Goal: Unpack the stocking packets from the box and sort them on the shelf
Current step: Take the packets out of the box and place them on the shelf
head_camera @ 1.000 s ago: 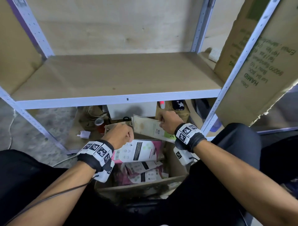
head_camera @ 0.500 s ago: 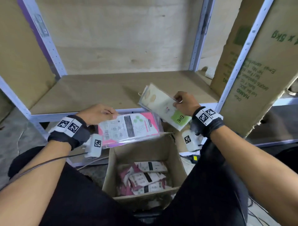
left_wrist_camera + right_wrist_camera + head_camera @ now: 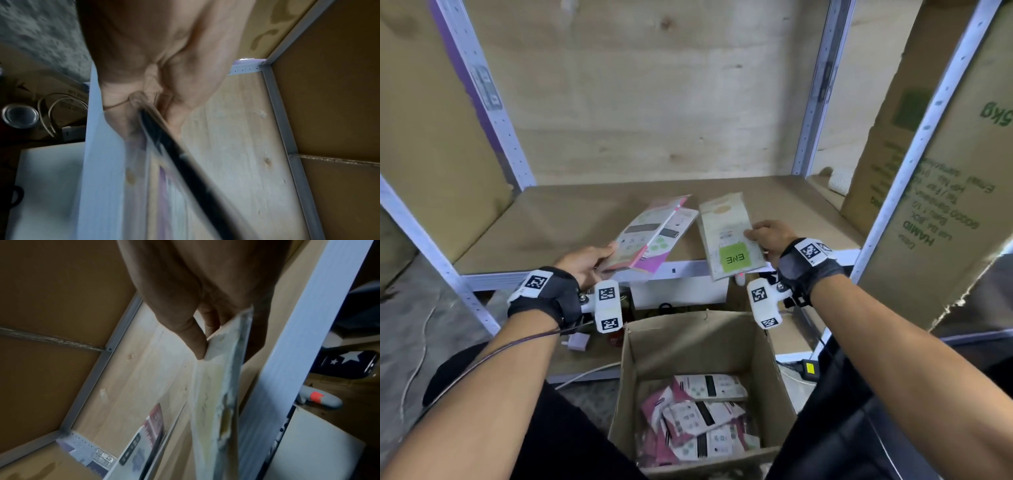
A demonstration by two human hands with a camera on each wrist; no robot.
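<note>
The left hand (image 3: 585, 262) has its grip closed on the near end of a glossy pink-and-white stocking packet (image 3: 654, 236), thumb on top and fingers under it; what it holds fans slightly apart at the far end, and I cannot tell whether it is one packet or two. The right hand (image 3: 768, 236) pinches the right edge of a flat, pale beige packet (image 3: 727, 229) with a green label (image 3: 734, 258), thumb pressed on its face in the right wrist view (image 3: 197, 344). Both packets are thin, flat rectangles in clear, shiny film, tilted up away from the hands and nearly touching at their far corners.

Half a second ago both packets hung at the shelf's front lip; now they reach out over the wooden shelf board (image 3: 571, 219), with the hands raised and closer together.

Beyond the grips the board is smooth, light plywood with a white metal front rail (image 3: 688, 267) and perforated white uprights (image 3: 815, 89) at the back corners. Bare board lies to the left and behind the packets. Below the hands stands the open cardboard box (image 3: 774, 363), its corrugated walls rough-edged, with more pink and white packets (image 3: 698, 418) heaped loosely in its bottom.
</note>
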